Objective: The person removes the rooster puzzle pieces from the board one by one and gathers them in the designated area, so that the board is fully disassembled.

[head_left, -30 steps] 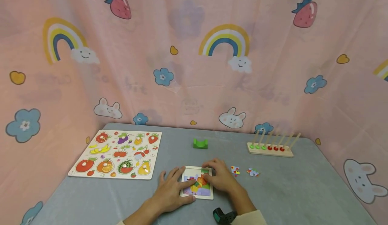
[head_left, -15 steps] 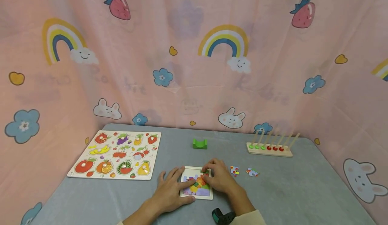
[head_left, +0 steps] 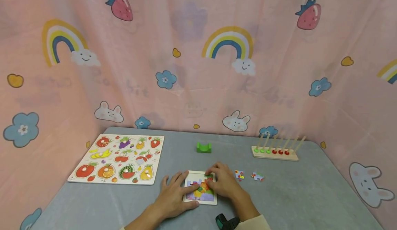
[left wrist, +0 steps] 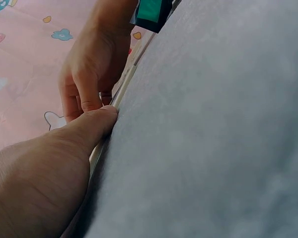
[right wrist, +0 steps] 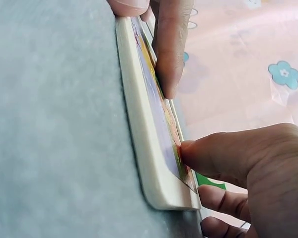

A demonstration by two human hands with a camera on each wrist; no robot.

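Observation:
A small wooden jigsaw puzzle tray (head_left: pixel 206 202), partly filled with a colourful picture, lies under both hands. My left hand (head_left: pixel 173 195) spreads over its left side: the index finger presses the picture, and the thumb touches the near edge. At the upper right part of the tray, my right hand (head_left: pixel 224 183) has curled fingers and pinches a puzzle piece (head_left: pixel 209 177) lying in the picture. The right wrist view shows the right thumb (right wrist: pixel 203 151) down on the picture, other fingertips by the frame's edge. Two loose puzzle pieces (head_left: pixel 239 175) lie to the right.
A fruit peg board (head_left: pixel 157 178) occupies the left of the grey table (head_left: pixel 297 195). A green block with a curved notch (head_left: pixel 203 148) stands behind the tray, and a wooden peg rack with beads (head_left: pixel 274 156) is at back right. A black-green device (head_left: pixel 227 222) sits at the right wrist.
The green patch beside the right thumb has become mostly covered by a darker, reddish piece. Both hands hold nearly the same place; the head view has shifted slightly.

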